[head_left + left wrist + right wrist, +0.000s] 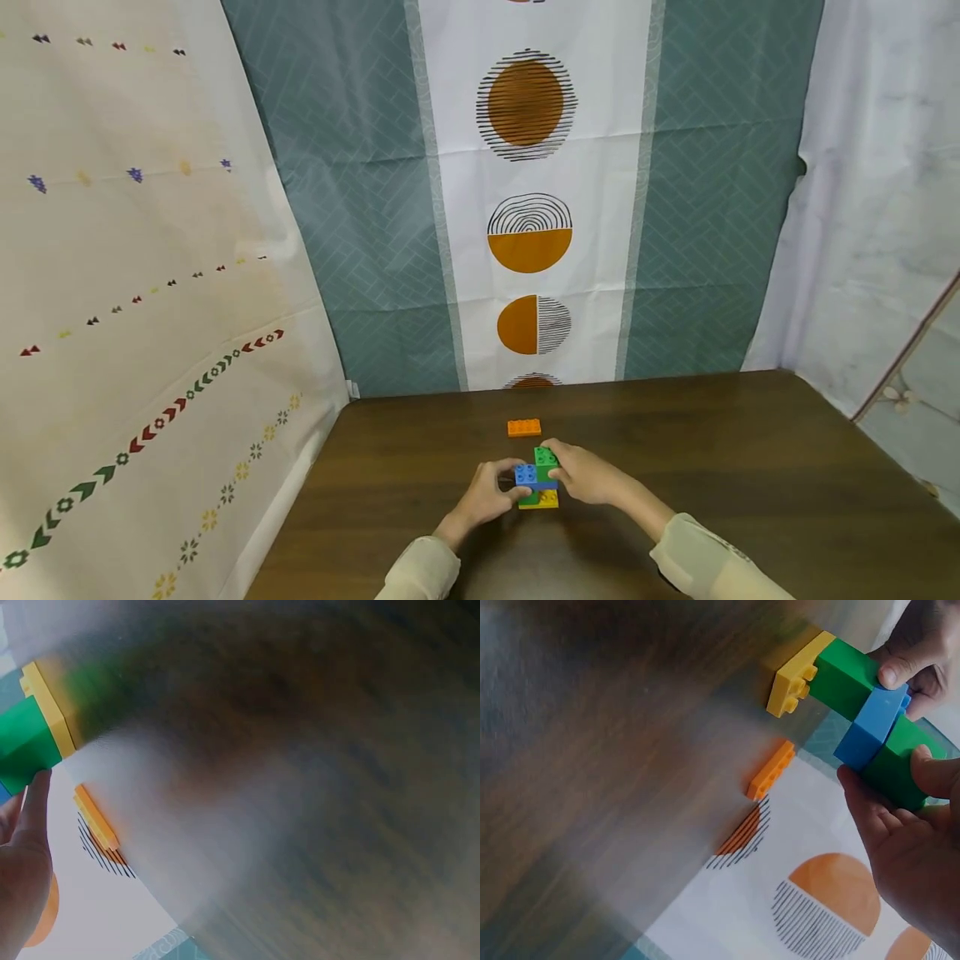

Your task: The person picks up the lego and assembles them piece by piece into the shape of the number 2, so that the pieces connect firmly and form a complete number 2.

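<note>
A small tower of toy building bricks stands on the table in the head view. Its base is a thin yellow brick, with a green brick on its left part. Across that lies a blue brick, whose right end carries an upper green brick. My left hand pinches the blue brick from the left, the thumb near its joint with the lower green brick. My right hand grips the upper green brick between thumb and fingers. The left wrist view cuts off most of the tower.
Beyond the tower lies a thin orange brick, apart from it on the brown wooden table. A patterned curtain hangs behind the table's far edge. Light cloths hang at both sides.
</note>
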`<state>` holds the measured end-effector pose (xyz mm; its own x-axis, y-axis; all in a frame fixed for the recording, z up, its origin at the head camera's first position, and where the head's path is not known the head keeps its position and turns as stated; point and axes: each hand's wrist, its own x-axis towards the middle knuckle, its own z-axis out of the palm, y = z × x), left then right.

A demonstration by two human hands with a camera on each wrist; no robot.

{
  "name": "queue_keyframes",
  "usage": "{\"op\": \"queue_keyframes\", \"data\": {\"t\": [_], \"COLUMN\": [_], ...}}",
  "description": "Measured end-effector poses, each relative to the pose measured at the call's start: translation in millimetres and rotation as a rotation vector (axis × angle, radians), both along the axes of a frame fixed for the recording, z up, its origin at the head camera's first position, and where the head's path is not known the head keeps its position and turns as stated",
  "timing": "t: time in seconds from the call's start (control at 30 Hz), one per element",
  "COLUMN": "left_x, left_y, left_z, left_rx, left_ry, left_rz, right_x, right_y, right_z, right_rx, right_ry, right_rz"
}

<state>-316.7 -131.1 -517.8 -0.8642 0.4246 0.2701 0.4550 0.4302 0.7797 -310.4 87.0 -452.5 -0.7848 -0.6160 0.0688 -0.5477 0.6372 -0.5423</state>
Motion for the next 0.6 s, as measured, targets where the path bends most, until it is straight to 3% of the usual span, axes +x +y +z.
{"op": "queue_keyframes", "data": {"t": [0.3,0.6], "left_x": [-1.0,-1.0], "left_y": [-0.3,-0.3], "left_z": [-2.5,-2.0], "left_rx": [0.014,0.025], "left_ry": [0.005,-0.028], "left_rz": [0.003,0.003], "right_x": [0.3,-2.7], "right_y": [0.0,-2.0], "right_z": [-6.7,4.1], "right_rx": [-0.010,0.017], "right_ry": [0.056,-0.003], "right_rz": [-0.009,0.014]}}
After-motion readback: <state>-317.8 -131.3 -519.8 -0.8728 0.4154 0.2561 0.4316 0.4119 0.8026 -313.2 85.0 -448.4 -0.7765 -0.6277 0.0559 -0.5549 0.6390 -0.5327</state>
